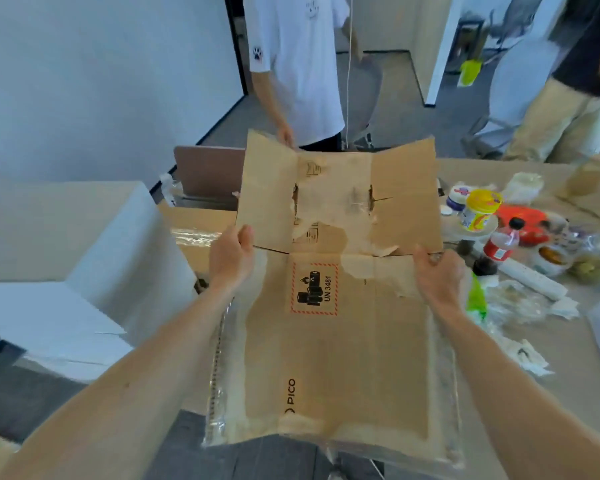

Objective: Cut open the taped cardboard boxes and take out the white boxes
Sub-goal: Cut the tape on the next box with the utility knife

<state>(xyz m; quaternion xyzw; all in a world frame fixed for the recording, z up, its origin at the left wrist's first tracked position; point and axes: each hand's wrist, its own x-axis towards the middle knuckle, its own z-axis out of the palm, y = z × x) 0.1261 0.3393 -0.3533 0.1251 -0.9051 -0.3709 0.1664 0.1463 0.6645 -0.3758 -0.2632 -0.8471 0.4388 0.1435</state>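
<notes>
A flattened brown cardboard box [340,341] with a UN 3481 battery label and torn clear tape along its edges is held up in front of me. My left hand [231,254] grips its left edge at the fold line, thumb on top. My right hand [437,275] grips the right edge at the same fold. The upper flaps [336,195] stand up, torn and peeled. White boxes [66,271] sit at the left, stacked. Another taped cardboard box [194,233] lies behind the flattened one.
A person in a white shirt [298,64] stands across the table, hand near the flap. Another person [568,98] stands at the far right. The table [575,375] at right carries bottles, food containers, wrappers and crumpled tissue. A brown chair back [208,174] stands behind.
</notes>
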